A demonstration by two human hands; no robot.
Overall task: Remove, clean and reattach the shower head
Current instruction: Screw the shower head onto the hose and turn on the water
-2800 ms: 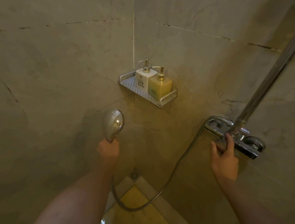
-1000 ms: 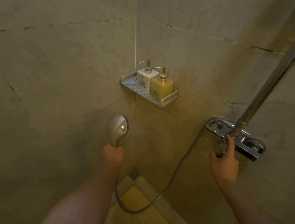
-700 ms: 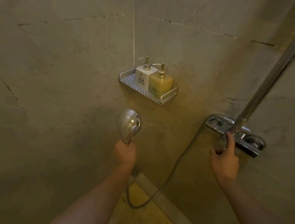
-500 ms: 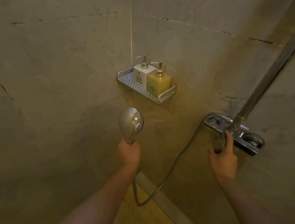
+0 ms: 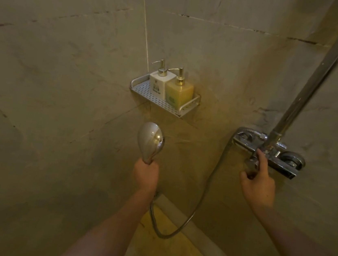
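Observation:
My left hand (image 5: pixel 145 175) grips the handle of the chrome shower head (image 5: pixel 150 139) and holds it upright, its shiny back toward me, below the corner shelf. A metal hose (image 5: pixel 204 193) loops from under my left hand down toward the floor and up to the chrome mixer valve (image 5: pixel 267 153) on the right wall. My right hand (image 5: pixel 258 184) holds the lever (image 5: pixel 252 162) under the valve, index finger stretched up along it and thumb curled below.
A perforated metal corner shelf (image 5: pixel 147 90) carries a white pump bottle (image 5: pixel 160 83) and a yellow pump bottle (image 5: pixel 179 92). A chrome riser pipe (image 5: pixel 319 74) climbs from the valve to the upper right. Tiled walls close in on both sides; a raised curb (image 5: pixel 195 220) edges the floor.
My left hand has carried the shower head to the right, closer under the shelf, and the hose loop has shifted with it. My right hand has stayed on the valve lever.

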